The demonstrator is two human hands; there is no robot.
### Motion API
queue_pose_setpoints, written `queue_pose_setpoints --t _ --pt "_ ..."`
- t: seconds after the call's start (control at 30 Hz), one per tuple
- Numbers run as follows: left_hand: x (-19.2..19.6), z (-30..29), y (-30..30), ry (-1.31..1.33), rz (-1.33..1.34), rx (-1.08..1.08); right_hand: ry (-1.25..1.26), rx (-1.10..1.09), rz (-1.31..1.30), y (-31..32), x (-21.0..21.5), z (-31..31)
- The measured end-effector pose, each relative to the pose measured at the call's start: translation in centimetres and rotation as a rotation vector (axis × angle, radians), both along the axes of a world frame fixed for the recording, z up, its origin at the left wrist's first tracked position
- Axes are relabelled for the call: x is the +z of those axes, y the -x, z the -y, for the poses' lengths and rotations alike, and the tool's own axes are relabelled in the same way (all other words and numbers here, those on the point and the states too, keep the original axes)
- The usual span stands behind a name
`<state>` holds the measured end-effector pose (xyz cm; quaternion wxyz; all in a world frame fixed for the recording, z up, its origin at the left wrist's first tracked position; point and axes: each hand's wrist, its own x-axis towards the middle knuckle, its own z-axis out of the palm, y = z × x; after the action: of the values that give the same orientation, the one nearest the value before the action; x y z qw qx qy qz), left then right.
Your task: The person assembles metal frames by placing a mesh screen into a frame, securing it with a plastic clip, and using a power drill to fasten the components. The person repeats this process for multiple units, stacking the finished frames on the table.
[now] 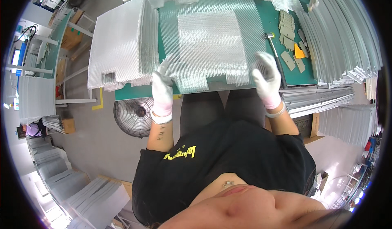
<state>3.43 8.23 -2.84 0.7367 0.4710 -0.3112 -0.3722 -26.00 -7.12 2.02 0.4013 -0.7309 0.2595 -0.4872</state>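
A large translucent wire mesh sheet [212, 0] lies in front of me on the green table [134, 93], over a smaller silvery mesh piece [212, 41] with notched lower corners. My left hand [163, 84], in a white glove, is at the sheet's left edge. Its fingers stretch forward, apart, the tips touching or just above the mesh. At the right edge is my right hand [267, 80], also gloved, thumb spread from slightly bent fingers. Its fingertips are a little blurred; whether they touch the mesh I cannot tell.
Left of the sheet stands a tall stack of mesh panels [116, 41]. A hammer [274, 51], tan plates [287, 31] and an orange-yellow piece [299, 51] lie to the right, beside rows of metal strips [343, 33]. A floor fan [132, 118] stands below the table's left side.
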Motion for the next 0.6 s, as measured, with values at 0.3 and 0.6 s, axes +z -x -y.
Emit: queue_pose_setpoints --t 0.3,0.6 --pt "2.8 3.1 4.3 -0.669 1.067 0.220 0.000 -0.193 -0.505 -0.8 -1.3 -1.4" --pt "-0.3 4.6 3.3 -0.818 1.218 0.147 0.040 -0.231 -0.716 -1.7 -4.4 -0.3"
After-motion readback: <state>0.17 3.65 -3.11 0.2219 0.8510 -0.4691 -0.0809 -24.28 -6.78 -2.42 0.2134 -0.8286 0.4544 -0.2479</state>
